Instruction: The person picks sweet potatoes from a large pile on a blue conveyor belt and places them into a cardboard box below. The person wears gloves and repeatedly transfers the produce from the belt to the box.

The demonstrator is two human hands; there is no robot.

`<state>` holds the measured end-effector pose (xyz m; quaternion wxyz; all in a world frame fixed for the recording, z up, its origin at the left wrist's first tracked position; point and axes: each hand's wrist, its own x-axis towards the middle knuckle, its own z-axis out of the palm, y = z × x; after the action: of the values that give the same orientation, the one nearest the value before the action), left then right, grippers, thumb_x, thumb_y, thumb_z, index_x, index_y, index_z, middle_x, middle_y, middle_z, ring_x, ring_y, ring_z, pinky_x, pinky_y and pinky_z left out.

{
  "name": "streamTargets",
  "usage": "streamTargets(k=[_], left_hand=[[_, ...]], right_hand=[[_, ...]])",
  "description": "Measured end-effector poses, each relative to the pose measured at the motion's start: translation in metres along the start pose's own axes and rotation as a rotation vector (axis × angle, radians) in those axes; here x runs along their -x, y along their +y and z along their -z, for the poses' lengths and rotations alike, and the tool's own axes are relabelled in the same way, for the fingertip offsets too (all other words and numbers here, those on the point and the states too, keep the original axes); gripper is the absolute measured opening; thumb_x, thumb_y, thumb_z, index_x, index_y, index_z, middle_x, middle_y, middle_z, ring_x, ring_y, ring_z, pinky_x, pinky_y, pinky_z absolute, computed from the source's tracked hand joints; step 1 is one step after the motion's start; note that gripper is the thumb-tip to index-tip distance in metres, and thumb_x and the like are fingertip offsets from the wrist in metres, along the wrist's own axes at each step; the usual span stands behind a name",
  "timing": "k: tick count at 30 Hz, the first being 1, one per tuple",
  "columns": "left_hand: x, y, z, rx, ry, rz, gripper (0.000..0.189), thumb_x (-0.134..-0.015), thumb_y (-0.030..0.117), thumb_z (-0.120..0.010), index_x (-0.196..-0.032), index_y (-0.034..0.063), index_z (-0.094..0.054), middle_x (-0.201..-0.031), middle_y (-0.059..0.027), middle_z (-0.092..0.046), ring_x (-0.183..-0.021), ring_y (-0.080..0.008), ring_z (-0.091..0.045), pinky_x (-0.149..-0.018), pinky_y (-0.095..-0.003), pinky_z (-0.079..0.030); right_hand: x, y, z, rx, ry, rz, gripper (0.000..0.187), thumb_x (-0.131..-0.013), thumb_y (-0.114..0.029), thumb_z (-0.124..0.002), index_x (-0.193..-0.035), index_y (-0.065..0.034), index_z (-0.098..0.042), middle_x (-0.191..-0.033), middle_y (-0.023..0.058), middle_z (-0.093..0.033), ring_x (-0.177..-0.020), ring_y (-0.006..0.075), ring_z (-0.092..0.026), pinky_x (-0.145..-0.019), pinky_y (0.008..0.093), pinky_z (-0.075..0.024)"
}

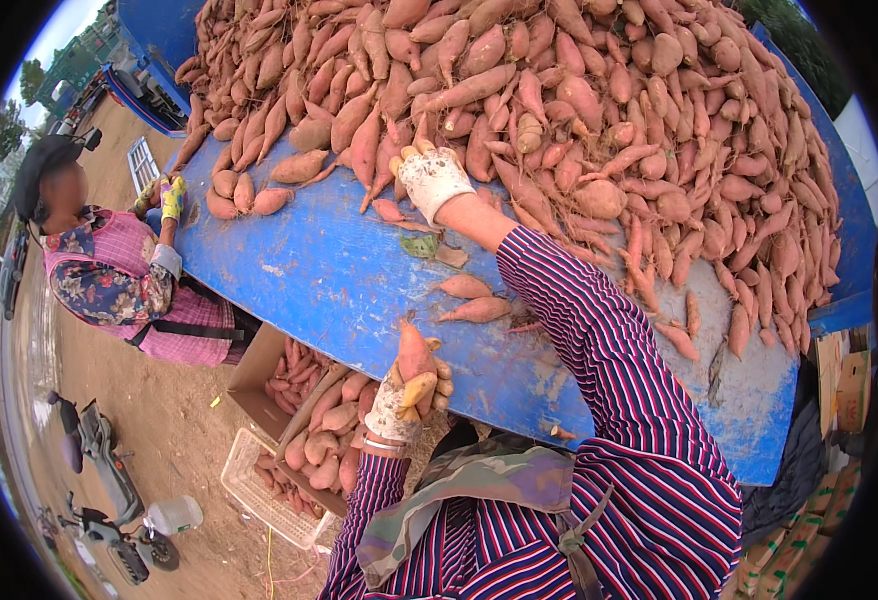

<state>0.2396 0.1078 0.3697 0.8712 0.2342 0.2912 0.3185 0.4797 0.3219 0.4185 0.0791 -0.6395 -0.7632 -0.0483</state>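
My left hand [403, 397], in a soiled white glove with yellow fingertips, grips a reddish sweet potato [415, 351] above the near edge of the blue metal truck bed [319, 262]. My right hand [433, 178], gloved the same way, reaches to the front of a large heap of sweet potatoes [559, 97]. Its fingertips touch the heap; whether they close on a root is hidden. Two loose sweet potatoes [475, 309] lie on the blue surface between my hands. Beside them are a green leaf [419, 246] and a dry leaf.
Below the bed's edge stand a cardboard box [255, 371] of sweet potatoes and a cream plastic crate [248, 480]. Another person [120, 277] in yellow patterned gloves works at the left edge. Motor scooters [105, 457] and a clear jug [174, 515] are on the dirt; cartons [784, 547] sit lower right.
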Motion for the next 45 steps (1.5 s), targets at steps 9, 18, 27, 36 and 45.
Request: streamTargets(k=[9, 18, 27, 36, 45], left_hand=[[0.014, 0.002, 0.019, 0.198, 0.249, -0.165, 0.05, -0.092, 0.032, -0.071, -0.128, 0.0055, -0.049, -0.106, -0.0138, -0.065, -0.097, -0.0316, -0.068, -0.071, -0.0385, -0.06], [-0.06, 0.016, -0.004, 0.173, -0.118, -0.4, 0.062, -0.087, 0.039, -0.072, -0.135, 0.01, -0.045, -0.14, -0.0201, -0.049, -0.129, -0.0363, -0.05, -0.109, -0.0524, -0.042], [-0.056, -0.005, -0.052, 0.226, -0.291, -0.315, 0.071, -0.082, 0.063, -0.063, -0.126, 0.0078, -0.051, -0.12, -0.0275, -0.058, -0.098, -0.0395, -0.063, -0.081, -0.0508, -0.057], [0.014, 0.034, 0.01, -0.002, 0.071, -0.507, 0.069, -0.086, 0.061, -0.064, -0.13, 0.0106, -0.051, -0.121, -0.0252, -0.06, -0.094, -0.037, -0.067, -0.074, -0.0435, -0.06], [0.046, 0.092, 0.159, -0.025, 0.711, -0.617, 0.047, -0.103, 0.034, -0.051, -0.14, 0.0069, -0.048, -0.138, -0.0187, -0.053, -0.125, -0.034, -0.054, -0.103, -0.0462, -0.049]], right_hand=[[-0.008, 0.019, -0.009, 0.214, -0.28, -0.06, 0.03, -0.089, -0.017, -0.062, -0.117, -0.0082, -0.068, -0.121, 0.0144, -0.068, -0.115, 0.0324, -0.062, -0.092, 0.0473, -0.0497], [0.177, -0.044, 0.023, -0.543, -0.092, 0.114, 0.036, -0.09, -0.029, -0.063, -0.117, -0.0061, -0.059, -0.105, 0.0192, -0.068, -0.1, 0.0369, -0.067, -0.083, 0.0445, -0.0532], [0.23, -0.048, 0.048, -0.949, -0.39, 0.471, 0.044, -0.096, -0.026, -0.049, -0.134, -0.0037, -0.047, -0.128, 0.0163, -0.056, -0.11, 0.0232, -0.061, -0.084, 0.0357, -0.0523], [0.187, 0.059, 0.048, -0.638, -0.106, -0.206, 0.054, -0.095, -0.036, -0.061, -0.139, -0.0079, -0.05, -0.119, 0.0188, -0.065, -0.104, 0.0336, -0.066, -0.084, 0.0431, -0.0537], [0.128, 0.104, 0.001, -0.332, -0.244, -0.626, 0.06, -0.085, -0.043, -0.07, -0.126, -0.0028, -0.055, -0.125, 0.0226, -0.065, -0.112, 0.0377, -0.065, -0.092, 0.0472, -0.0531]])
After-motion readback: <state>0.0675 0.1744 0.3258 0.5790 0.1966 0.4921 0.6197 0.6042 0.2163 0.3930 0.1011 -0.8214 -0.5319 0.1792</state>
